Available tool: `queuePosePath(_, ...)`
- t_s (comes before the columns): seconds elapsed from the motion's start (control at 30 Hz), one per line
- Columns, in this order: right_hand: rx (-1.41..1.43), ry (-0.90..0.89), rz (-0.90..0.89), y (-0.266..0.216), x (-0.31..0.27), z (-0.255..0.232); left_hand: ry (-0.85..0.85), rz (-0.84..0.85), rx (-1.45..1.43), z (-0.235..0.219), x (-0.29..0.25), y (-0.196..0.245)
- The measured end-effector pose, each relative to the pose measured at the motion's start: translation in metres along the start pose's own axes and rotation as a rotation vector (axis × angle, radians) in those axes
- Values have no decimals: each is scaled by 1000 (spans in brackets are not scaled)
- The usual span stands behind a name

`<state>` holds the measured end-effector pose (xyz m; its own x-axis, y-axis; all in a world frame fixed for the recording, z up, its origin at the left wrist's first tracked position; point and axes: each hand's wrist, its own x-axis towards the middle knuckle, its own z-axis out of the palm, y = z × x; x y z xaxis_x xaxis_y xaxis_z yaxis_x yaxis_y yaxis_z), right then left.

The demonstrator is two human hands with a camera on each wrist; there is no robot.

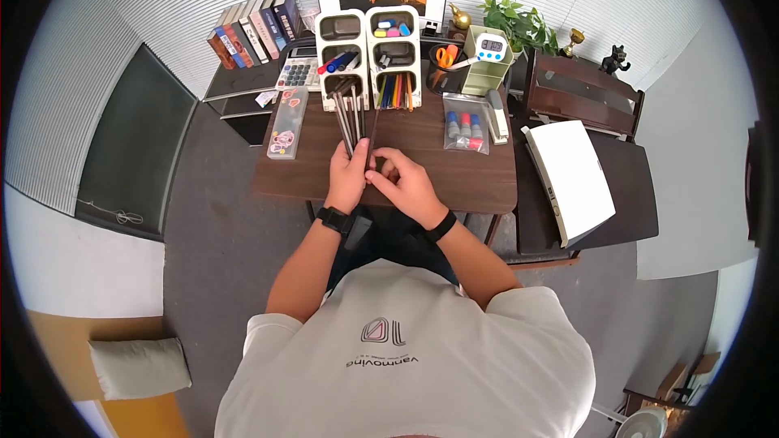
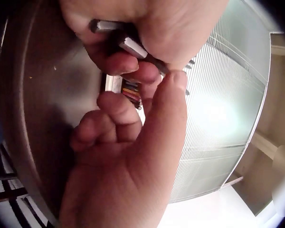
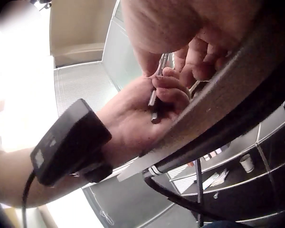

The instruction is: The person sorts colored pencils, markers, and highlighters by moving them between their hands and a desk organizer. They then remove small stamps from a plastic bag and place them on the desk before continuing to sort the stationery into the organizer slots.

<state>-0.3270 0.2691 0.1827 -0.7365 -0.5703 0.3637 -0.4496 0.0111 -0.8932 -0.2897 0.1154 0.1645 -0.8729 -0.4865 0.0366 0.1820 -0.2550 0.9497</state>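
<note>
My left hand (image 1: 348,179) grips a bundle of slim grey pencils (image 1: 347,123) over the desk's front part, long ends pointing up and away. Two blunt faceted pencil ends (image 2: 134,46) stick out below the palm in the left wrist view. Close against it, my right hand (image 1: 408,192) pinches at a darker pencil on the bundle's right side, thumb tip right at the left fingers. In the right wrist view the left hand (image 3: 133,116) lies beneath the right hand (image 3: 180,23), whose fingertips are partly hidden.
Two white organizers (image 1: 328,97) with markers and colored pencils stand behind the hands. A clear pencil case (image 1: 287,126) lies left. To the right are a bag of small bottles (image 1: 465,131), a stapler (image 1: 497,118), a mesh cup (image 1: 445,79) with scissors and a green holder (image 1: 485,73).
</note>
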Motion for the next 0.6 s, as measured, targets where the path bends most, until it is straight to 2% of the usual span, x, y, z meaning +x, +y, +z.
queuePosePath(0.03, -31, 3, -7, -2, 0, 2, -21, 54, 37, -1, 0, -2)
queuePosePath(0.2, -32, 65, -18, -1, -2, 7, -56, 55, 77, 0, -1, -1)
queuePosePath(0.27, -62, 104, 3, -2, -7, 8, -61, 72, 212, 5, -6, 10)
queuePosePath(0.33, -91, 128, 19, -2, -12, 10, -93, 175, 273, 6, -6, 3)
queuePosePath(0.4, -136, 173, -26, -1, -16, 12, -95, 208, 319, 4, -8, -1)
queuePosePath(0.47, -212, 195, -11, -12, -20, 19, -116, 190, 269, -1, -8, -3)
queuePosePath(0.53, -367, 250, -175, -29, -23, 26, -153, 7, -32, -4, -6, 3)
queuePosePath(0.57, -475, 159, -277, -26, -24, 26, -118, -19, -82, -7, -3, 4)
queuePosePath(0.6, -565, 146, -282, -25, -29, 30, -114, -9, -91, -8, -2, 3)
